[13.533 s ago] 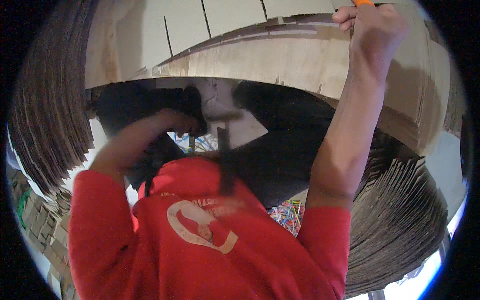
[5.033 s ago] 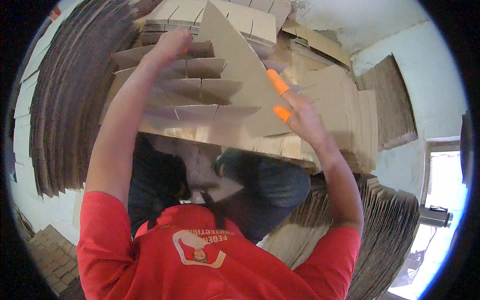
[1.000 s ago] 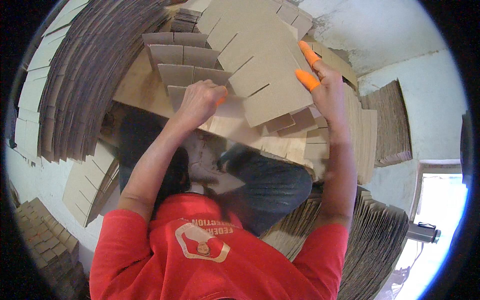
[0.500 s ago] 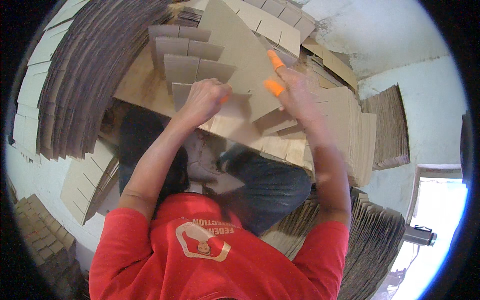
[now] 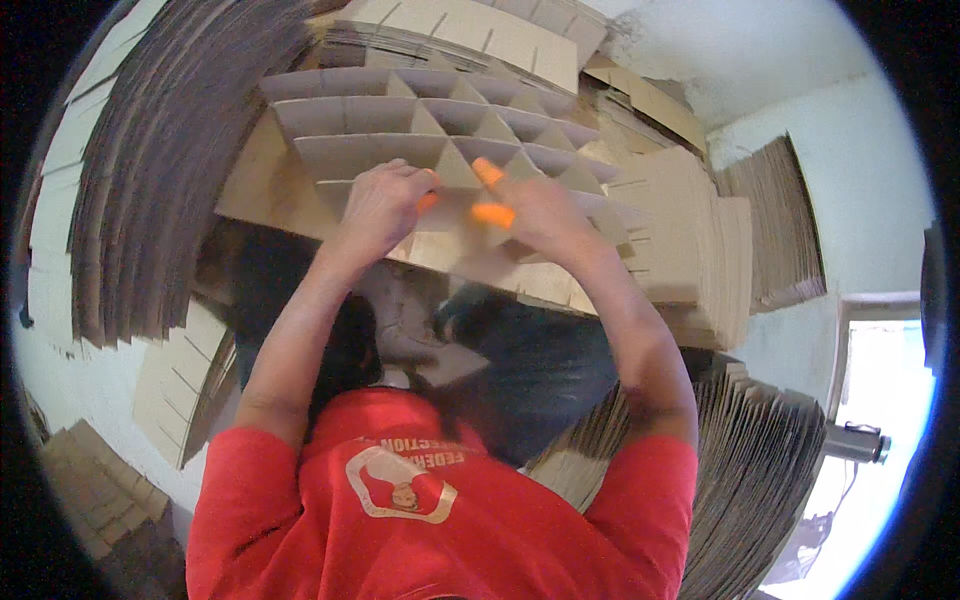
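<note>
A cardboard divider grid [image 5: 430, 117] of crossed, slotted strips stands on the wooden board [image 5: 262, 190] in front of me. My left hand [image 5: 385, 208] is closed at the grid's near left side, with its fingers on the nearest strip. An orange cover shows on one of its fingertips. My right hand [image 5: 540, 212] is over the grid's near middle. Its thumb and forefinger, both in orange covers, are apart with nothing visible between them. The hand hides part of the near cells, and its edges are slightly blurred.
Slotted cardboard strips are stacked high on the left [image 5: 150, 170] and behind the grid [image 5: 455, 35]. Another pile [image 5: 690, 215] stands close by my right forearm. More cardboard [image 5: 710, 460] lies at the lower right, near a bright doorway [image 5: 885, 390].
The large sheet that stood slanted across the parallel strips now sits down among them, and the crossed cells show. My right hand has moved left and lower. My left hand has shifted slightly left.
</note>
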{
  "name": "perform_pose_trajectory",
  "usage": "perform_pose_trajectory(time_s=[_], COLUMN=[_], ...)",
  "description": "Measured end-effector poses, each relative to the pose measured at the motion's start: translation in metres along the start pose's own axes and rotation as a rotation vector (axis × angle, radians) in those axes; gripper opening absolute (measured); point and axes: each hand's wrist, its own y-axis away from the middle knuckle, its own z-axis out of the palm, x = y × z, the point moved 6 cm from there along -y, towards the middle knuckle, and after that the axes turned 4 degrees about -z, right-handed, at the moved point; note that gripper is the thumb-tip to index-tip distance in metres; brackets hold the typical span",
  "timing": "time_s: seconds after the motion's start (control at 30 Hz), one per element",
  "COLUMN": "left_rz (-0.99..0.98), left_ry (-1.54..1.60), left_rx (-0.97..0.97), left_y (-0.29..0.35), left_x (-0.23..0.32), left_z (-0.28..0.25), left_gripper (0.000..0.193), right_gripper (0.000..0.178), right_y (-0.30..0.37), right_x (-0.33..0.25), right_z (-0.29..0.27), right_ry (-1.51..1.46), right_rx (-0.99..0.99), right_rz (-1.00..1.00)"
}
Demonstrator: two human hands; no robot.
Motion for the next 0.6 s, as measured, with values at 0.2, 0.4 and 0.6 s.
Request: perform_pose_trajectory(time_s=[0.2, 0.4, 0.6], left_rz=[0.114, -0.029, -0.118], left_ry=[-0.077, -0.316, -0.302], left_rx=[0.166, 0.194, 0.124], left_y=[0.014, 0.032, 0.032], left_x=[0.002, -0.018, -0.032], left_z=[-0.032, -0.053, -0.050], left_gripper=[0.065, 0.064, 0.054], right_gripper=[0.040, 0.038, 0.037], right_y=[0.145, 0.239, 0.280], right_x=[0.180, 0.251, 0.307], right_z=[-0.024, 0.009, 0.019], right_ry=[0.437, 0.684, 0.494], right_rx=[0.702, 0.324, 0.675], right_rz=[0.540, 0.964, 0.750])
